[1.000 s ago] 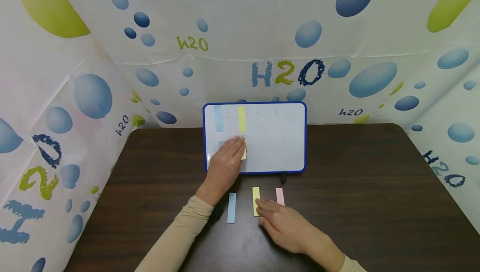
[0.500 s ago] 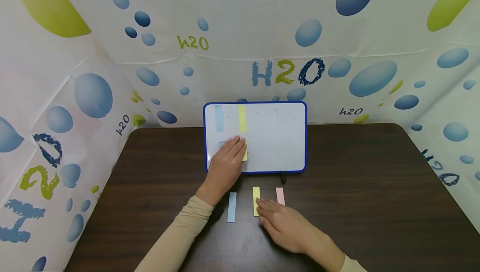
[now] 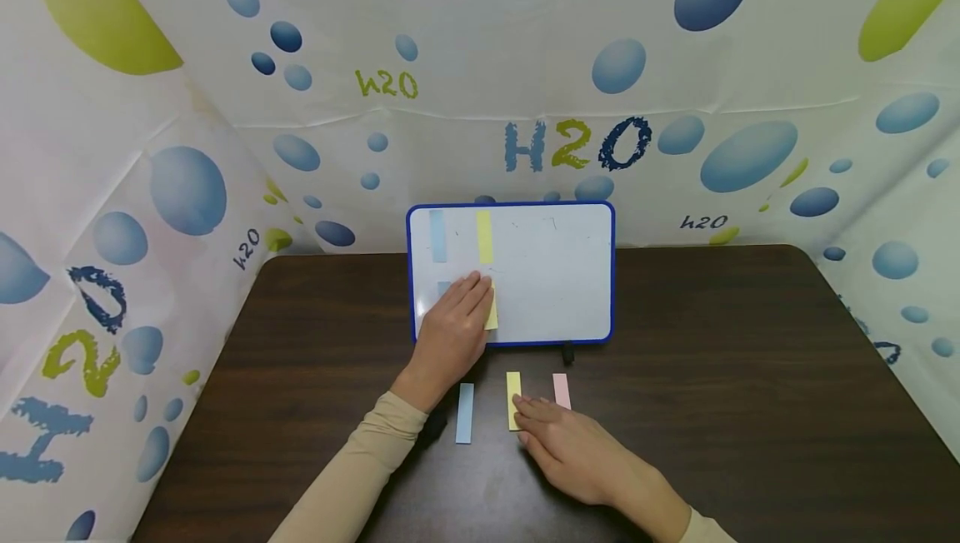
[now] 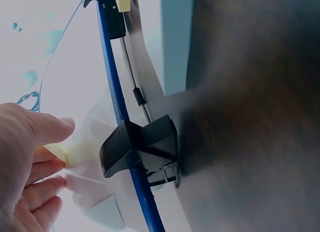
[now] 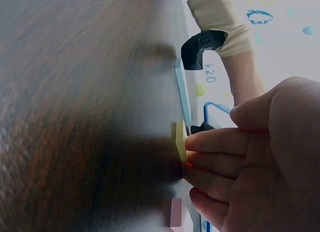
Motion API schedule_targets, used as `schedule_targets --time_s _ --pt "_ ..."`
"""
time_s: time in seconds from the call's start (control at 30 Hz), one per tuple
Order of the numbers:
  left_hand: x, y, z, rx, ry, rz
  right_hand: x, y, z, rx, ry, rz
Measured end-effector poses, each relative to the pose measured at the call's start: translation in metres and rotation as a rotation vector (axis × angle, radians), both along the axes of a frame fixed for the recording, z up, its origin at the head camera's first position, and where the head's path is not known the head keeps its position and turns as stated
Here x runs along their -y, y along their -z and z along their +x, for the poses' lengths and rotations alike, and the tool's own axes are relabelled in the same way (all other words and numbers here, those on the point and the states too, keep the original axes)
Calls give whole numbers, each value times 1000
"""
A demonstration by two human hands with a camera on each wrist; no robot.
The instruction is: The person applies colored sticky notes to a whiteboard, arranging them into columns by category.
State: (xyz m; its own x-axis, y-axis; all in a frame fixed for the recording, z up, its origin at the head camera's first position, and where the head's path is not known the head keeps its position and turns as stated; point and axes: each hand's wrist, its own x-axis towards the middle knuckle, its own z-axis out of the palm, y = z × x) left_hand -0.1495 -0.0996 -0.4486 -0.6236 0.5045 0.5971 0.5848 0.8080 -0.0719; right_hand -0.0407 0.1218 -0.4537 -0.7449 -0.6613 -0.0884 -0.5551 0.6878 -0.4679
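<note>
My left hand [image 3: 453, 322] lies against the lower left of a blue-framed whiteboard [image 3: 555, 293]. Its extended fingers press a yellow sticky note [image 3: 491, 316], which they partly cover. Beside it, a blue sticky note [image 3: 443, 286] is mostly hidden behind the hand. Higher on the board are one blue strip [image 3: 438, 236] and one yellow strip [image 3: 484, 236]. On the table, fingertips of my right hand [image 3: 566, 447] touch a yellow sticky-note pad [image 5: 180, 142], the fingers nearly straight. A blue pad [image 3: 465, 414] lies to its left; a pink pad [image 3: 562, 391], partly covered, lies to its right.
Black stand feet [image 4: 160, 142] hold the board's lower edge; one foot [image 3: 567, 353] shows at its right. The board stands on a dark wooden table [image 3: 720, 376], near its back edge. A printed curtain [image 3: 465, 18] hangs behind and at both sides.
The lower end of the yellow note under my left fingers has shifted slightly down and to the right. Both hands stay almost in place.
</note>
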Motion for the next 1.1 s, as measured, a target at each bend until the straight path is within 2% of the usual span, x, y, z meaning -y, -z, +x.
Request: schedule_targets --time_s 0.47,1.1 --pt "2 -1 5 49 -4 -22 0 1 0 2 0 0" --pt "4 0 10 73 15 -63 -1 1 0 13 2 -1"
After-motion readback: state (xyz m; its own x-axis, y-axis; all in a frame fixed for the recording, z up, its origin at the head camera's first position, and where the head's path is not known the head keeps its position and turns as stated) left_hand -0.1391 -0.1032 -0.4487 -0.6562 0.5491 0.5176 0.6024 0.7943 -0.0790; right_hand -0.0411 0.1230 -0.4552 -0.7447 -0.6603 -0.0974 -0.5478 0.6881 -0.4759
